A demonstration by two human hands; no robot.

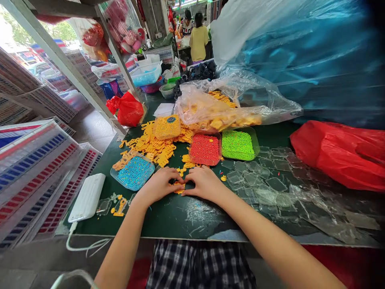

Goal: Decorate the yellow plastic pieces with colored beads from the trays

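Close to the front of the dark green tabletop, my left hand (pixel 162 184) and my right hand (pixel 202 183) meet, fingers curled in a pinch. Between them is a small yellow plastic piece (pixel 179 188), partly hidden by the fingertips. Just beyond stand a tray of blue beads (pixel 135 172), a tray of red beads (pixel 205 148) and a tray of green beads (pixel 237 145). A tray of yellow beads (pixel 167 127) rests farther back, on a heap of flat yellow plastic pieces (pixel 150 142).
Clear plastic squares (pixel 276 182) cover the table's right side, beside a red bag (pixel 339 154). A white power bank (pixel 87 197) with a cable lies at the left edge. Behind are a clear bag of yellow pieces (pixel 222 110) and a large blue plastic-wrapped bundle (pixel 313 60).
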